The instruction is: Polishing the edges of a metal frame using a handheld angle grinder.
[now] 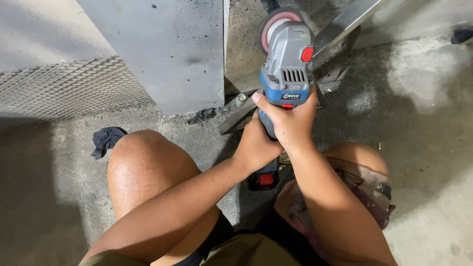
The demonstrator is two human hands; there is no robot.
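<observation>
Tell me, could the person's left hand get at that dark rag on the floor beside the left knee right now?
Probably not at once. The left hand is wrapped around the angle grinder under the right hand, and the raised left knee sits between it and the dark rag.

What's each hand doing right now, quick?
Left hand: closed around the lower handle of the angle grinder.
Right hand: closed around the grinder's body, just above the left.
</observation>
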